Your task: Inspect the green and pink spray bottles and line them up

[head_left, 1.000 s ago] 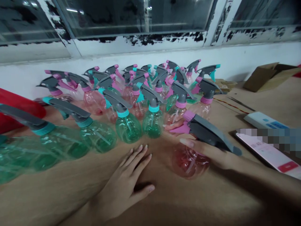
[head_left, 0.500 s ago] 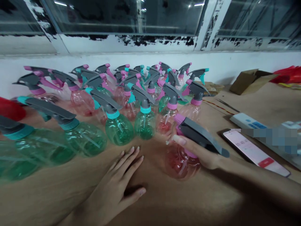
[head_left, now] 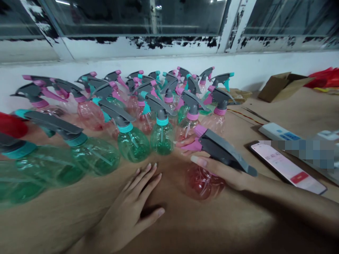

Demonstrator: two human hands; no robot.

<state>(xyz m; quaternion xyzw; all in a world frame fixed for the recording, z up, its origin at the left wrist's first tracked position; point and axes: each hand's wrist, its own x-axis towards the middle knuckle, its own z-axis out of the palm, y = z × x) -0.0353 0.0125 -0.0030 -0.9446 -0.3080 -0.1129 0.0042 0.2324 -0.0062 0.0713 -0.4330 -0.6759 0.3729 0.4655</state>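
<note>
My right hand (head_left: 225,169) is wrapped round the neck of a clear pink spray bottle (head_left: 202,181) with a grey and pink trigger head. Its thumb lies across the near side, and the fingers reach past the far side by the pink trigger. The bottle stands upright on the brown tabletop (head_left: 185,225). My left hand (head_left: 135,201) rests flat on the table with fingers spread, holding nothing. Just beyond its fingertips are a green spray bottle (head_left: 134,144) and another green spray bottle (head_left: 162,139), both with teal collars.
Several pink and green spray bottles (head_left: 91,114) crowd the table's back and left. On the right lie a lit phone (head_left: 288,165) and a white power strip (head_left: 278,132). Behind them sit an open cardboard box (head_left: 280,86) and red plastic (head_left: 324,77). A windowed wall (head_left: 246,63) borders the back.
The right-hand fingers have shifted on the spray head, and the pink trigger now shows beside them. The bottle stays in place. My left hand has not moved. The view has shifted slightly.
</note>
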